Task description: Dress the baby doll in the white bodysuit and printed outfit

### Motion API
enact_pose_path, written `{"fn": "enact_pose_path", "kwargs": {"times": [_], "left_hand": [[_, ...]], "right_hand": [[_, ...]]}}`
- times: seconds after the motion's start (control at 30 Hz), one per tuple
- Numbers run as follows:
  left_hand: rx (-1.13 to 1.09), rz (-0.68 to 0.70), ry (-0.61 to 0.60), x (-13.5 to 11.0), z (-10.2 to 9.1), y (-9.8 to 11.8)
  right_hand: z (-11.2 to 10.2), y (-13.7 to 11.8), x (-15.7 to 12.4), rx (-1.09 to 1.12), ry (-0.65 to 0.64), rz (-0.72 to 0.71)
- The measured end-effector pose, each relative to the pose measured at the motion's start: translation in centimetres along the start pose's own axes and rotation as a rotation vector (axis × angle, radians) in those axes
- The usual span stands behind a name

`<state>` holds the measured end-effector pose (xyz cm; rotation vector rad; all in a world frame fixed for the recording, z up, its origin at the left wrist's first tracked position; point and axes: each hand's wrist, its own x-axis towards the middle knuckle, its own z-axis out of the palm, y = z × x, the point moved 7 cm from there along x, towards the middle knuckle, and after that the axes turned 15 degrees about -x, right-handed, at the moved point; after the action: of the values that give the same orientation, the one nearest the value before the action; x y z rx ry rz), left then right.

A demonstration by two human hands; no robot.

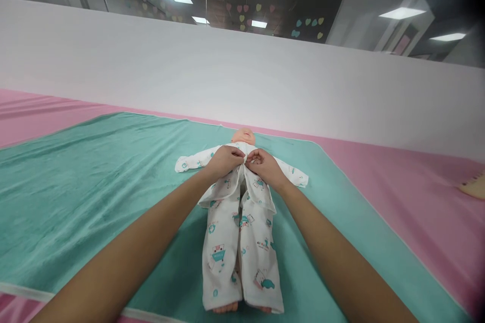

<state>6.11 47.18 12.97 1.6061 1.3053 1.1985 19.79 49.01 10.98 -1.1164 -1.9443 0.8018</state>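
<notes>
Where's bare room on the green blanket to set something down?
Widest: green blanket left of the doll, bordered by the left forearm and pink sheet. Narrower: right, between right forearm and pink sheet. Crowded: the shirt front, where left hand and right hand converge.

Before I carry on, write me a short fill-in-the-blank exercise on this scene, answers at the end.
1. Of the white top and the trousers, the left hand and right hand touch the ____.
2. Face up or face down, the doll lies face ____.
3. The doll's body part farthest from the camera is its ____.
4. Past the right edge of the teal sheet, the cloth is coloured ____.

Missing words: top; up; head; pink.
</notes>
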Motion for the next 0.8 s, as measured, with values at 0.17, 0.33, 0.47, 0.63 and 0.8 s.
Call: {"fn": "enact_pose_path", "kwargs": {"times": [0.17, 0.33, 0.47, 0.63, 0.8], "left_hand": [[-0.066, 0.033, 0.036, -0.2, 0.1, 0.0], [-0.291, -0.047, 0.031, -0.2, 0.1, -1.1], [-0.386, -0.054, -0.007, -0.2, 0.2, -1.5], [-0.286, 0.047, -0.005, -0.3, 0.0, -1.1], [-0.160, 0.105, 0.022, -0.5, -0.2, -1.1]], "right_hand": [[0.0, -0.1, -0.2, -0.005, 0.004, -0.007], [0.0, -0.2, -0.2, -0.018, 0.010, -0.007], [0.0, -0.1, -0.2, -0.023, 0.015, 0.004], [0.1, 0.1, -0.2, 0.041, -0.001, 0.013], [0.3, 0.1, -0.1, 0.070, -0.036, 0.003]]}}
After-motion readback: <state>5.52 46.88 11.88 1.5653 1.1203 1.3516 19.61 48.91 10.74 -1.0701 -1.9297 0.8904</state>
